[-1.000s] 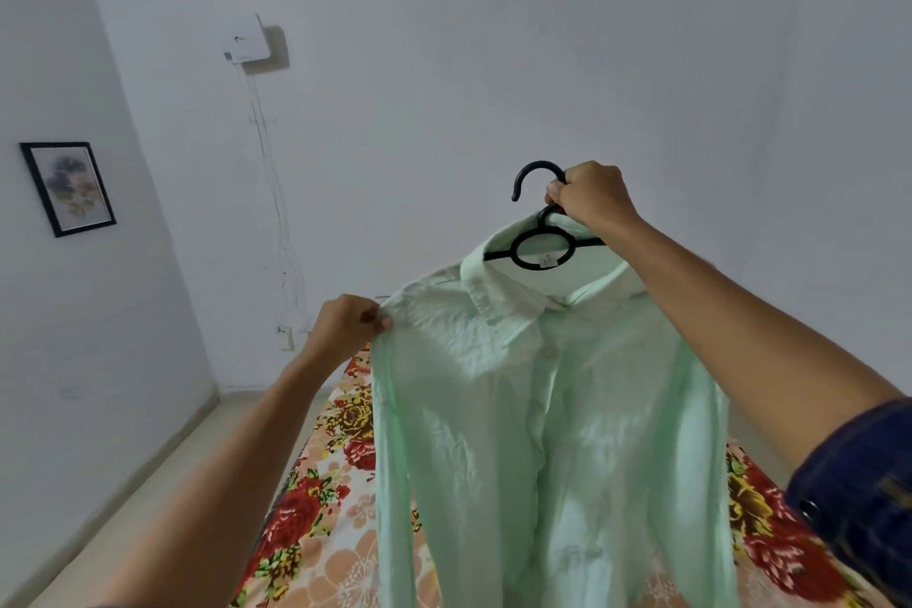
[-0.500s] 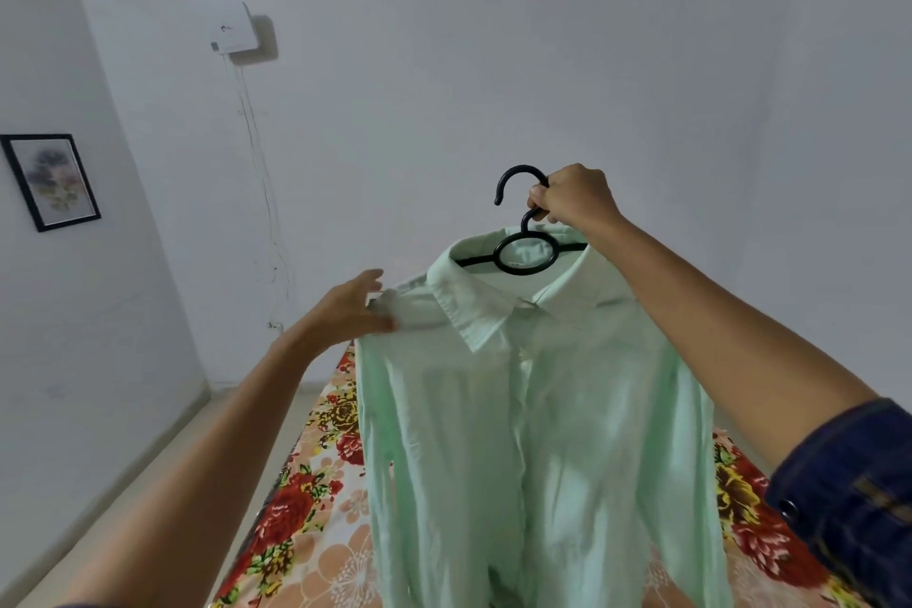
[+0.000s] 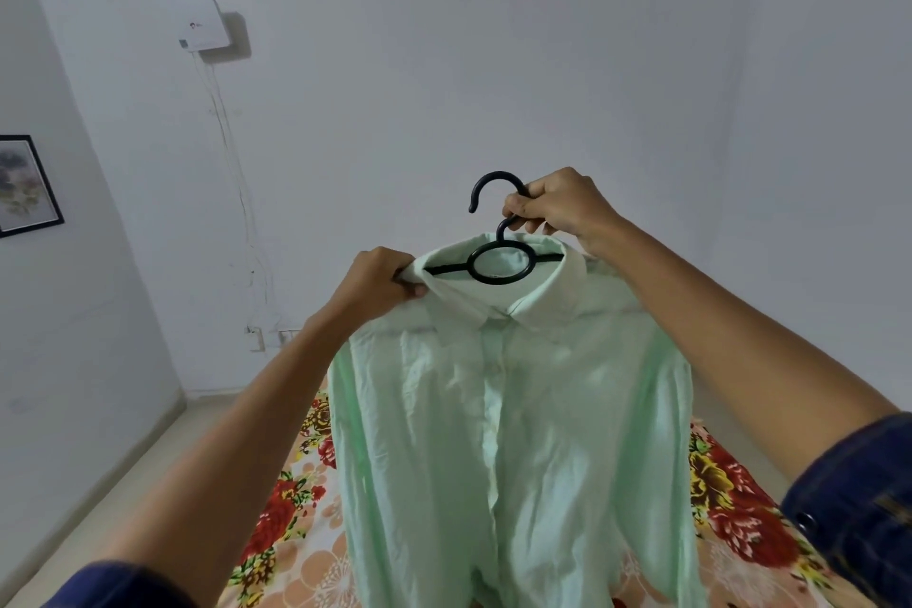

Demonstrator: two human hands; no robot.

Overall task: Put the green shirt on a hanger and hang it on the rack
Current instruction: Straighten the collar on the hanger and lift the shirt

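Observation:
The pale green shirt (image 3: 513, 434) hangs in front of me on a black plastic hanger (image 3: 498, 262), its collar around the hanger's ring and arms. My right hand (image 3: 560, 205) grips the hanger at the base of its hook and holds it up. My left hand (image 3: 377, 284) pinches the left edge of the shirt's collar beside the hanger's left arm. The shirt's lower part runs out of the frame at the bottom. No rack is in view.
Below the shirt lies a bed with a floral sheet (image 3: 291, 523). White walls stand ahead and to the left, with a white box (image 3: 202, 25) and cables on the far wall and a framed picture (image 3: 24, 185) on the left wall. Beige floor (image 3: 113, 474) runs alongside the bed.
My left hand has moved from the shirt's left shoulder to the collar's left edge and closed on it. The shirt now sits squarer on the hanger.

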